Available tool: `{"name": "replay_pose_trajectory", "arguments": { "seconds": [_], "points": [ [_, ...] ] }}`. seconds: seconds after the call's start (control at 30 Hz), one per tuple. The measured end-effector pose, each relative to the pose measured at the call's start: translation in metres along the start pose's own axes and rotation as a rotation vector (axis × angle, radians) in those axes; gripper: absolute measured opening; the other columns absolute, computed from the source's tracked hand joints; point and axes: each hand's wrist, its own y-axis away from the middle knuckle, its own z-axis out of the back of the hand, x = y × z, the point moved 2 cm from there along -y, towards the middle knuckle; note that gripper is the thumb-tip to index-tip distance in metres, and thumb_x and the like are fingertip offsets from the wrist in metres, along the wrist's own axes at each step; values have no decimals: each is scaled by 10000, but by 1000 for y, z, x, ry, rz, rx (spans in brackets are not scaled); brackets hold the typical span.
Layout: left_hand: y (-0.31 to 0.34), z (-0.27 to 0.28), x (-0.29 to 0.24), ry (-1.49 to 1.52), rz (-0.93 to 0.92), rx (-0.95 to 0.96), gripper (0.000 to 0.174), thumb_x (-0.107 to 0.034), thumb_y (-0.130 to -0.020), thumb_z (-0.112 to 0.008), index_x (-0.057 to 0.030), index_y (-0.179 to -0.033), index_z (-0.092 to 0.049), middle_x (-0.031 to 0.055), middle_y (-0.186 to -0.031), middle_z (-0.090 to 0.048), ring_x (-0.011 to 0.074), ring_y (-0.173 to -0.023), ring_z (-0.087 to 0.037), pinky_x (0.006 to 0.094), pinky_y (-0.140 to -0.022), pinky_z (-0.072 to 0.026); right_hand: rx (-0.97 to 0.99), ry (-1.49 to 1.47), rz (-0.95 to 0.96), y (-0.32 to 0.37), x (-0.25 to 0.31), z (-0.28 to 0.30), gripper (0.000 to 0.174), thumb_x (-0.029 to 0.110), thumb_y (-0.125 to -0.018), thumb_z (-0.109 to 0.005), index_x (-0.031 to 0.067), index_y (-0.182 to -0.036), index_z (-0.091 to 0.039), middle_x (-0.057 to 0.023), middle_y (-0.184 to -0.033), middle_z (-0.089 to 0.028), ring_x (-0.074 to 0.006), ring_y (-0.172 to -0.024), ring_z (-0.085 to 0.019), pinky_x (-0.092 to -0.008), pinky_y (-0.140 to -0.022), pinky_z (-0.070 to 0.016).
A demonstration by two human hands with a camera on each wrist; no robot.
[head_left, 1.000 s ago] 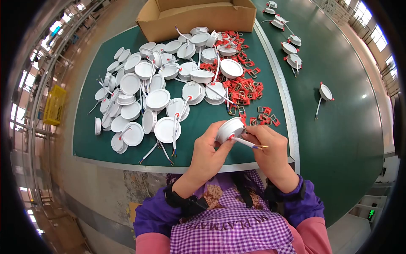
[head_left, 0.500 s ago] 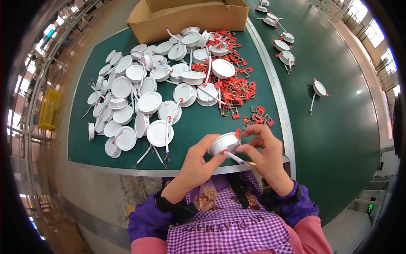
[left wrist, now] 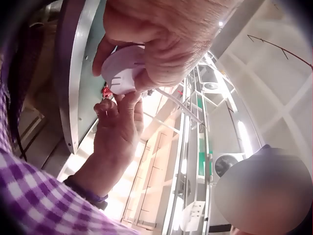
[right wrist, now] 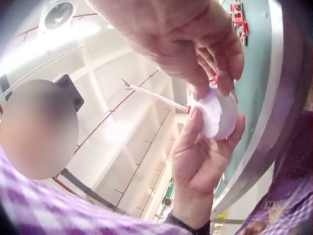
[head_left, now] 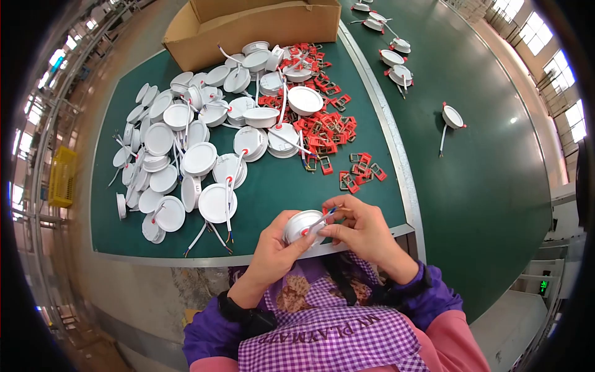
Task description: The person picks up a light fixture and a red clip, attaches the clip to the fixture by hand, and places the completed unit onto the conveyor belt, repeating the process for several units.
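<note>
My left hand [head_left: 271, 253] grips a white round downlight [head_left: 296, 227] by its sides, near the table's front edge. A white cable [right wrist: 159, 99] with bare coloured wire ends leaves the lamp at a red grommet [right wrist: 189, 109]. On the lamp's other side, my right hand [head_left: 367, 234] pinches a small red clip [right wrist: 213, 79] against the rim, its fingers hiding most of the clip. In the left wrist view the housing [left wrist: 121, 73] shows slots in its side, with the right fingertips right at its edge.
Many white downlights [head_left: 199, 159] lie heaped on the green table [head_left: 273, 186]. Red clips [head_left: 331, 131] with metal springs are piled right of them. A cardboard box [head_left: 254, 31] stands behind. Beyond the metal edge strip [head_left: 384, 124], several lamps [head_left: 453, 116] lie on another green surface.
Both hands have moved left and nearer the body with the downlight. The right fingers, loosely spread half a second ago, have closed in at the lamp's rim. The cable now points up and right.
</note>
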Motion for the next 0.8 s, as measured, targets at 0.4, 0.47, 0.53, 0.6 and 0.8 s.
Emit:
{"name": "replay_pose_trajectory", "arguments": {
  "seconds": [0.4,0.47,0.53,0.6,0.8],
  "points": [
    [0,22,-15,-18,-34,-165,289,29,-759,-645,15,-1025,-532,82,-968,-615,161,-922,-602,287,-836,-487,-432,759,294,-23,-12,66,210,45,-752,-652,24,-948,-580,-120,-901,-567,-305,-727,-581,-358,-640,-460],
    [-1,24,-9,115,-15,-163,282,13,-784,-631,16,-1048,-531,87,-988,-611,161,-923,-600,294,-827,-493,-400,777,275,-22,-14,64,183,39,-749,-644,19,-915,-570,-118,-923,-562,-324,-756,-576,-372,-662,-456],
    [0,23,-9,251,2,-164,277,-2,-808,-618,17,-1070,-530,92,-1007,-607,162,-925,-598,302,-819,-500,-410,833,330,-18,-11,62,158,46,-778,-638,13,-890,-531,-115,-866,-591,-272,-689,-607,-339,-614,-470],
    [-3,15,-13,682,126,-86,295,-6,-851,-567,-6,-1136,-489,96,-1048,-590,205,-975,-590,363,-826,-517,-388,628,225,-15,-12,60,144,49,-803,-623,12,-897,-520,-114,-822,-603,-234,-651,-615,-313,-588,-471],
    [-9,5,-9,384,199,-69,374,-43,-844,-594,-21,-1188,-449,104,-1095,-572,213,-980,-594,393,-784,-534,-278,100,131,-10,8,51,112,48,-847,-593,-9,-933,-548,-45,-742,-633,-95,-629,-620,-220,-532,-468]
  ]
}}
